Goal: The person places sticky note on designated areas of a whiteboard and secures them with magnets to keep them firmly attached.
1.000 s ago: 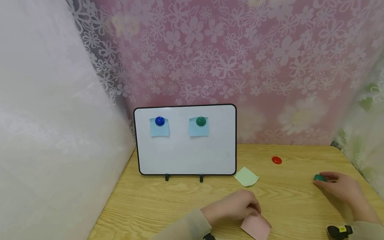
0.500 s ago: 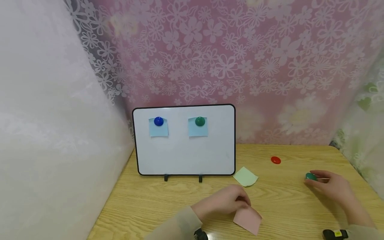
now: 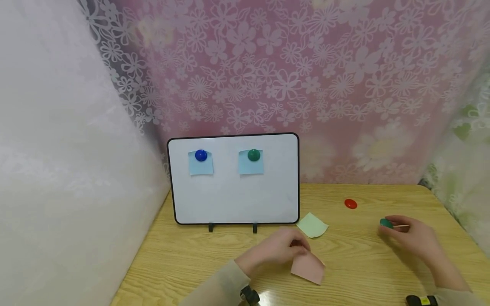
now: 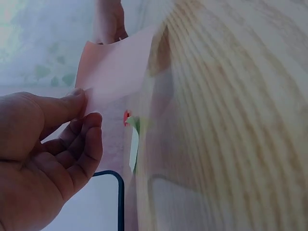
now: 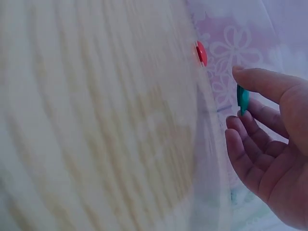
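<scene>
A: What does the left hand (image 3: pixel 281 246) have?
B: A pink note (image 3: pixel 308 268), pinched at one edge between thumb and fingers. The sheet sticks out from that grip toward the right and the near side.
A: Is the note touching the table (image 3: pixel 363 272)?
B: I can't be sure; the left wrist view is too hazy along its lower edge.
A: And the right hand (image 3: pixel 415 238)?
B: It grasps a green magnet (image 3: pixel 386 223) between thumb and fingertips, well to the right of the left hand's pinch.
A: What lies about those grips?
B: A red magnet (image 3: pixel 350 204) rests on the table, beyond the right hand's hold and to its left. A pale green note (image 3: pixel 312 225) lies just past the left hand's fingers, beside the bottom corner of the whiteboard (image 3: pixel 233 199).
A: Where does that board stand?
B: Beyond the left hand and mostly to its left. A blue note (image 3: pixel 200 169) hangs there under a blue magnet (image 3: pixel 200 155); to its right, another blue note (image 3: pixel 250 169) hangs under a second green magnet (image 3: pixel 254 155).
</scene>
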The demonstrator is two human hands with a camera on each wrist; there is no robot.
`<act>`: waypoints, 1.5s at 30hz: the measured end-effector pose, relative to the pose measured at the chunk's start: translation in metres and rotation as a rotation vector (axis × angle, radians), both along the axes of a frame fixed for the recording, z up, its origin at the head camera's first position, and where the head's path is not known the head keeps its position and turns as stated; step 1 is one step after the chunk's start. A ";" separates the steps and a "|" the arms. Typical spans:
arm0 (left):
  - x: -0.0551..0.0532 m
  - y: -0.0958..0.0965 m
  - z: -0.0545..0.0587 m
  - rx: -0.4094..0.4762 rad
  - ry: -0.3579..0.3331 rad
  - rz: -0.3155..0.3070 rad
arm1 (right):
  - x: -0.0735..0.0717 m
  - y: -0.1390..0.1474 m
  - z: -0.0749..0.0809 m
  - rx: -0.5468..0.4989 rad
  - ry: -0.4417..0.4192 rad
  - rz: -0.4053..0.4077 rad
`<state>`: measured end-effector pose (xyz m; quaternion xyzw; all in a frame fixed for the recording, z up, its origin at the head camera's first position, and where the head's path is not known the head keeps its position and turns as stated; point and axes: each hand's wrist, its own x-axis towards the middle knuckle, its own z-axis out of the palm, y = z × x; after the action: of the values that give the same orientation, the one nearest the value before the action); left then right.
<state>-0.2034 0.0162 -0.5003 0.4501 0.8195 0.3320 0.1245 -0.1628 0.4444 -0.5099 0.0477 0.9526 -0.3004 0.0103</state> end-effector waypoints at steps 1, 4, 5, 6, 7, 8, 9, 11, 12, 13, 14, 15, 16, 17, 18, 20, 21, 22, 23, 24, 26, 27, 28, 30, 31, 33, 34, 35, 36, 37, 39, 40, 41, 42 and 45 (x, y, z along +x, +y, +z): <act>-0.001 -0.002 0.001 0.007 0.002 0.007 | 0.000 -0.002 0.000 -0.006 0.003 0.004; -0.004 -0.009 0.002 0.026 0.011 0.024 | 0.000 -0.009 -0.001 -0.028 0.008 0.017; -0.005 -0.011 0.002 0.034 0.014 0.027 | 0.000 -0.011 -0.002 -0.037 0.004 0.021; -0.006 -0.013 0.000 0.038 0.015 0.031 | 0.000 -0.013 -0.002 -0.046 0.000 0.024; -0.007 -0.015 0.000 0.039 0.007 0.035 | 0.000 -0.015 -0.003 -0.049 -0.003 0.028; -0.008 -0.017 0.000 0.042 0.001 0.041 | 0.000 -0.018 -0.003 -0.051 -0.005 0.028; -0.009 -0.019 -0.001 0.042 -0.004 0.049 | 0.000 -0.019 -0.003 -0.054 -0.010 0.029; -0.010 -0.024 -0.001 0.041 -0.013 0.068 | 0.001 -0.023 -0.002 -0.058 -0.016 0.032; -0.010 -0.026 0.000 0.034 -0.008 0.079 | 0.001 -0.025 -0.002 -0.056 -0.014 0.035; -0.010 -0.028 0.001 0.035 -0.021 0.092 | 0.002 -0.027 -0.001 -0.055 -0.009 0.039; -0.010 -0.030 0.001 0.036 -0.027 0.104 | 0.002 -0.028 -0.001 -0.053 -0.003 0.043; -0.011 -0.032 0.002 0.036 -0.029 0.116 | 0.002 -0.030 0.000 -0.050 0.003 0.048; -0.011 -0.034 0.003 0.037 -0.038 0.131 | 0.003 -0.032 0.000 -0.044 0.014 0.054; -0.012 -0.036 0.004 0.037 -0.043 0.143 | 0.003 -0.034 0.000 -0.038 0.024 0.061; -0.012 -0.038 0.005 0.042 -0.053 0.155 | 0.004 -0.036 0.001 -0.037 0.035 0.069; -0.013 -0.042 0.006 0.053 -0.071 0.175 | 0.004 -0.040 0.003 -0.034 0.052 0.085; -0.013 -0.044 0.006 0.056 -0.070 0.183 | 0.004 -0.042 0.004 -0.034 0.062 0.091; -0.014 -0.045 0.006 0.058 -0.065 0.188 | 0.004 -0.044 0.006 -0.034 0.070 0.097; -0.014 -0.046 0.007 0.060 -0.056 0.191 | 0.004 -0.046 0.007 -0.035 0.076 0.103; -0.015 -0.047 0.007 0.061 -0.047 0.194 | 0.004 -0.048 0.008 -0.036 0.081 0.108; -0.016 -0.050 0.006 0.061 -0.028 0.200 | 0.004 -0.052 0.010 -0.032 0.093 0.116; -0.016 -0.051 0.006 0.063 -0.023 0.203 | 0.004 -0.054 0.011 -0.033 0.099 0.119; -0.017 -0.052 0.006 0.065 -0.022 0.207 | 0.004 -0.056 0.012 -0.033 0.104 0.121; -0.018 -0.055 0.006 0.068 -0.022 0.213 | 0.004 -0.060 0.013 -0.035 0.117 0.127; -0.019 -0.056 0.006 0.069 -0.022 0.216 | 0.003 -0.063 0.014 -0.037 0.125 0.128; -0.020 -0.059 0.008 0.072 -0.024 0.224 | 0.003 -0.067 0.016 -0.044 0.148 0.133; -0.021 -0.061 0.009 0.073 -0.030 0.230 | 0.002 -0.069 0.017 -0.048 0.162 0.136; -0.021 -0.063 0.011 0.076 -0.034 0.235 | 0.002 -0.072 0.018 -0.051 0.175 0.140; -0.021 -0.065 0.012 0.081 -0.038 0.242 | 0.001 -0.074 0.019 -0.058 0.187 0.144; -0.021 -0.067 0.012 0.088 -0.048 0.250 | 0.000 -0.077 0.019 -0.060 0.199 0.149; -0.022 -0.073 0.013 0.100 -0.061 0.267 | -0.002 -0.082 0.020 -0.068 0.214 0.164; -0.023 -0.075 0.013 0.105 -0.063 0.277 | -0.003 -0.086 0.020 -0.071 0.220 0.169; -0.024 -0.079 0.013 0.109 -0.065 0.286 | -0.004 -0.089 0.020 -0.072 0.223 0.174; -0.024 -0.082 0.012 0.114 -0.068 0.295 | -0.006 -0.092 0.020 -0.075 0.229 0.181; -0.025 -0.093 0.011 0.120 -0.075 0.326 | -0.010 -0.104 0.019 -0.084 0.244 0.200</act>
<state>-0.2281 -0.0772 -0.4894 0.3052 0.8551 0.4128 0.0722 -0.1724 0.3408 -0.4906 -0.0847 0.9334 -0.3408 -0.0738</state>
